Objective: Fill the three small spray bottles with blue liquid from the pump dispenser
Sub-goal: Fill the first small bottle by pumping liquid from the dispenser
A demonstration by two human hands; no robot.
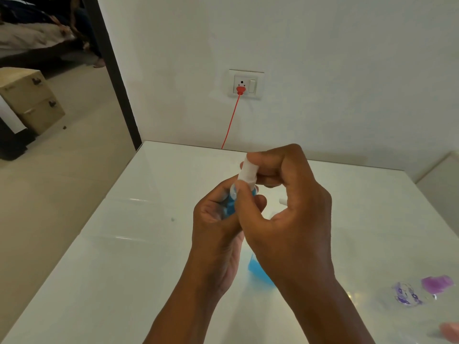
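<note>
My left hand (218, 227) grips a small clear spray bottle (231, 202) holding blue liquid, above the middle of the white table (124, 281). My right hand (288, 207) pinches the bottle's white spray cap (246, 172) between thumb and fingers at the bottle's top. Below my right wrist shows a patch of blue liquid in a clear container (258, 269), mostly hidden by my arm. A small white nozzle tip (282, 201) pokes out behind my right hand. No other spray bottles can be made out.
A clear bottle with purple flowers (407, 296) and purple liquid (437, 284) lies at the table's right. A pink thing (450, 331) sits at the lower right edge. A red cable (231, 120) runs from the wall socket (244, 85) down behind the table.
</note>
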